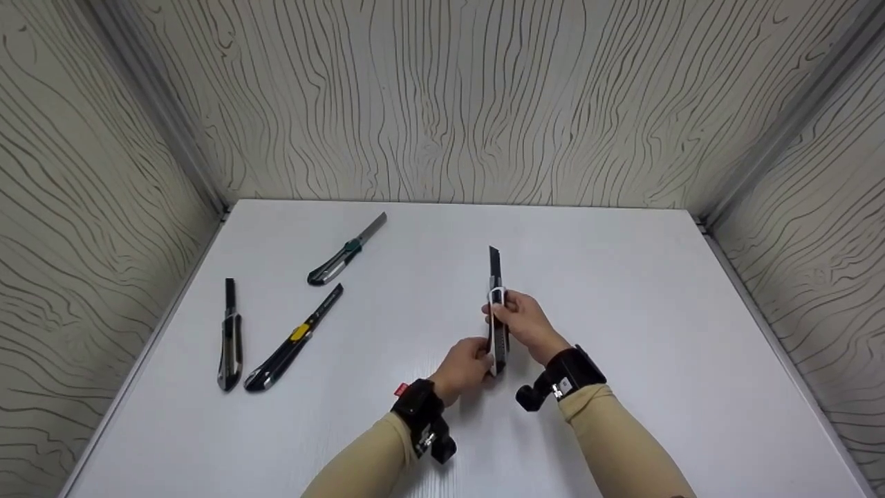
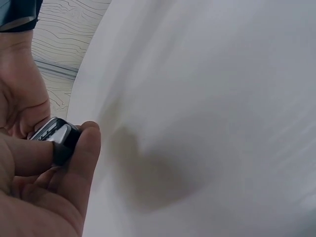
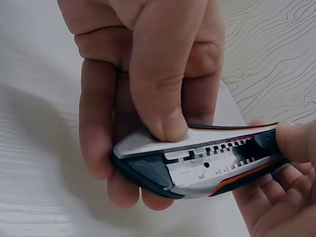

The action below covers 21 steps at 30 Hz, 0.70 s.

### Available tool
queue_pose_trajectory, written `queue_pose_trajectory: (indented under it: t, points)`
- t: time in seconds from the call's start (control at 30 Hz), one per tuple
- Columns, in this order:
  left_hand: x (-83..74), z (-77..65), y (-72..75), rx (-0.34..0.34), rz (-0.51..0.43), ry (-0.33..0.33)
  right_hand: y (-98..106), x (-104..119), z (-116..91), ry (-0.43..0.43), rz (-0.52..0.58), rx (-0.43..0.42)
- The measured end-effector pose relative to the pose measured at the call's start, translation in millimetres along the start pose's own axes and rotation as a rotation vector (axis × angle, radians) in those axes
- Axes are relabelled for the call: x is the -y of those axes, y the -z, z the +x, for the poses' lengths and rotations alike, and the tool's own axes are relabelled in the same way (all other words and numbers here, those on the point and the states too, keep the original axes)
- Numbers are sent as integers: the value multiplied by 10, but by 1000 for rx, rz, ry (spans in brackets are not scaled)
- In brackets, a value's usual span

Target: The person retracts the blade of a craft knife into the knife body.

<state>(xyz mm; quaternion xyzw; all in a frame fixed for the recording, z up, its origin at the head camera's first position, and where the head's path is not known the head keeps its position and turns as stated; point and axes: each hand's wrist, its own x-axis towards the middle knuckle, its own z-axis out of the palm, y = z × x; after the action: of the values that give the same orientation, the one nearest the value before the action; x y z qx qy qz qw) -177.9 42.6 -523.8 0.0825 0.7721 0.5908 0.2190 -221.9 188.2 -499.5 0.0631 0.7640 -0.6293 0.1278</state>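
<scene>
A silver and black utility knife [image 1: 497,339] with orange edging is held between both hands, its long dark blade out and pointing to the far side. Low on the handle, my left hand [image 1: 462,368] pinches the tail end between thumb and fingers. My right hand [image 1: 531,325] grips the upper handle. In the right wrist view its thumb lies on the dark slider [image 3: 266,142], next to a toothed metal channel [image 3: 212,160]. That same view shows the left thumb [image 3: 159,98] pressing the handle's tail. The blade is out of sight in both wrist views.
Three more utility knives lie on the left of the white table [image 1: 622,277]: one with a green slider [image 1: 339,259], one with a yellow slider [image 1: 294,346], and a dark and silver one [image 1: 231,346]. Wood-patterned panels [image 1: 442,104] enclose the back and sides.
</scene>
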Motion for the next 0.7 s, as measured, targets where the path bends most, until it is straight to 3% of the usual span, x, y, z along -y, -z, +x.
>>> queue_pose_trajectory:
  t: [0.27, 0.7]
  points:
    - [-15, -7, 10, -4, -27, 0, 19, -9, -3, 31, 2, 42]
    - [-16, -29, 42, -12, -18, -26, 10, -17, -54, 18, -20, 16]
